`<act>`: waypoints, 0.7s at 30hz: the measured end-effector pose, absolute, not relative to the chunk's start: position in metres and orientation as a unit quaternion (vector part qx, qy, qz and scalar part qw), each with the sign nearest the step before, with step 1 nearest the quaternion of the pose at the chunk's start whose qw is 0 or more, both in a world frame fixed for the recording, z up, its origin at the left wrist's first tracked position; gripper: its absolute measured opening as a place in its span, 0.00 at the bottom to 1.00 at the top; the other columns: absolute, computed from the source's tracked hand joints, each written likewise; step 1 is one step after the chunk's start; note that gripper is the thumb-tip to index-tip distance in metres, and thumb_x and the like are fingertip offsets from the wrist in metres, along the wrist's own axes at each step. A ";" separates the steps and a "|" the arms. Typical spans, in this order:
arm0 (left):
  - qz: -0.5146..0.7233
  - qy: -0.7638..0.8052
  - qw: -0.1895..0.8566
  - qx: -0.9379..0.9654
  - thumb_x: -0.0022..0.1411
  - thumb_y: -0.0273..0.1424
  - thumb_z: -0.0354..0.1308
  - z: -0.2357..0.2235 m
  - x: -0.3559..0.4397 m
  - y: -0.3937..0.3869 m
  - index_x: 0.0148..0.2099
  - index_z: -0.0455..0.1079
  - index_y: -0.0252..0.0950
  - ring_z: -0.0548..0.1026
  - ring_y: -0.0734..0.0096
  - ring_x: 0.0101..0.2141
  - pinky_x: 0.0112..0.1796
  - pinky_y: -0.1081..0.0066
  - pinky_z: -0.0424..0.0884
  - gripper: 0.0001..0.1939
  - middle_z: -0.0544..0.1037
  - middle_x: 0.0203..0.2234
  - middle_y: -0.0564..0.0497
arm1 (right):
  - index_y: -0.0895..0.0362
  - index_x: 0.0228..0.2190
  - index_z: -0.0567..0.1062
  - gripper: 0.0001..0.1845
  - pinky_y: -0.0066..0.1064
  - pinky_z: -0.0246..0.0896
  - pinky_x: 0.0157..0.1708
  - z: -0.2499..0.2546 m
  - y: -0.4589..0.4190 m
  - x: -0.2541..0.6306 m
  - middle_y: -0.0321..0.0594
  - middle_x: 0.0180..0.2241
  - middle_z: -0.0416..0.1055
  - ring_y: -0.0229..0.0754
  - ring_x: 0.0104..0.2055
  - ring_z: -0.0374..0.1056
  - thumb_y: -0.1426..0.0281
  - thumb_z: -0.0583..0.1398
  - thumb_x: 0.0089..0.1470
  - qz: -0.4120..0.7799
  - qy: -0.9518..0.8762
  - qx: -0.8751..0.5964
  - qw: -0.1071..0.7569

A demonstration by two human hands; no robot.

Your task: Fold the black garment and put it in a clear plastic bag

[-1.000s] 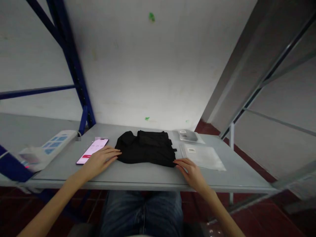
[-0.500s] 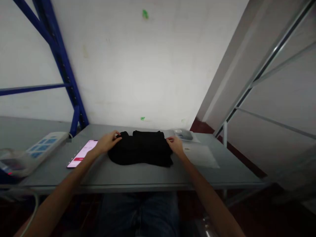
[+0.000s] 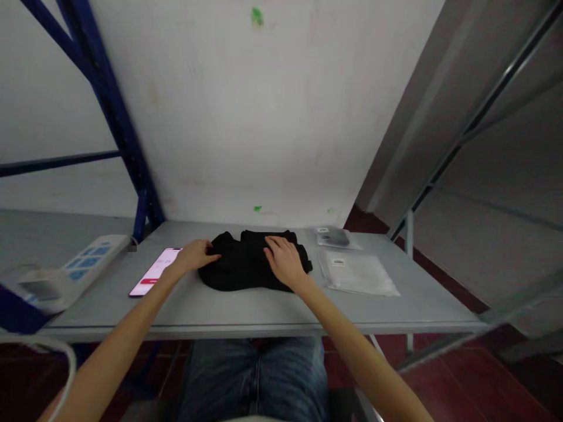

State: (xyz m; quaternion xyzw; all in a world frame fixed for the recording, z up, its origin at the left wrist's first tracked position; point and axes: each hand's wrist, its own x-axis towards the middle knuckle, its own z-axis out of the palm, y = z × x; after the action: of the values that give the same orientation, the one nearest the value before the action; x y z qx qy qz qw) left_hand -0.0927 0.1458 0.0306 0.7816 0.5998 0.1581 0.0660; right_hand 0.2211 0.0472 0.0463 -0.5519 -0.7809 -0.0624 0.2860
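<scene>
A folded black garment (image 3: 237, 266) lies in the middle of the grey table (image 3: 246, 308). My left hand (image 3: 194, 255) rests at the garment's left edge, fingertips touching the cloth. My right hand (image 3: 284, 261) lies flat on top of the garment's right half, fingers spread and pressing down. Neither hand is closed around anything.
A phone (image 3: 155, 271) with a lit pink screen lies left of the garment. A white power strip (image 3: 83, 262) sits further left. Two clear plastic bags (image 3: 358, 274) (image 3: 335, 237) lie to the right. A blue rack post (image 3: 116, 123) and a grey shelf frame (image 3: 444, 158) flank the table.
My right hand moved from the garment's right edge onto its top, pressing flat. My left hand stayed at the left edge. The view shifted slightly.
</scene>
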 end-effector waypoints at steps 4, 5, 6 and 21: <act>0.157 0.605 0.051 0.779 0.51 0.46 0.65 0.036 -0.092 0.145 0.41 0.76 0.37 0.80 0.51 0.40 0.40 0.63 0.72 0.20 0.82 0.37 0.42 | 0.60 0.67 0.63 0.30 0.51 0.48 0.70 0.028 0.042 0.175 0.51 0.69 0.60 0.52 0.71 0.53 0.57 0.48 0.73 -0.032 -0.823 -0.517 0.233; 0.163 0.602 0.042 0.781 0.51 0.45 0.65 0.037 -0.091 0.143 0.41 0.76 0.37 0.79 0.50 0.41 0.42 0.63 0.72 0.20 0.82 0.38 0.42 | 0.61 0.68 0.62 0.32 0.53 0.47 0.70 0.023 0.041 0.169 0.52 0.70 0.58 0.54 0.72 0.51 0.56 0.48 0.72 -0.026 -0.823 -0.522 0.221; 0.170 0.597 0.034 0.784 0.52 0.45 0.65 0.037 -0.091 0.141 0.41 0.75 0.37 0.79 0.50 0.43 0.44 0.62 0.72 0.19 0.81 0.39 0.42 | 0.61 0.69 0.61 0.33 0.56 0.47 0.70 0.019 0.039 0.166 0.53 0.71 0.56 0.56 0.73 0.50 0.54 0.48 0.72 -0.019 -0.821 -0.530 0.211; 0.294 0.622 0.175 0.704 0.52 0.36 0.62 0.049 -0.074 0.128 0.48 0.65 0.40 0.79 0.58 0.33 0.36 0.65 0.71 0.21 0.78 0.31 0.53 | 0.60 0.70 0.57 0.36 0.64 0.44 0.69 0.013 0.024 0.169 0.52 0.73 0.51 0.58 0.75 0.45 0.51 0.47 0.72 0.020 -0.819 -0.546 0.175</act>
State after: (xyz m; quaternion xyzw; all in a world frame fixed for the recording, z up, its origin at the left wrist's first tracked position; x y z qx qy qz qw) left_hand -0.0736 0.1280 0.0488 0.7041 0.6223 0.2940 0.1748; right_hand 0.1685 0.0242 0.0129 -0.5460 -0.8190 0.0198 0.1754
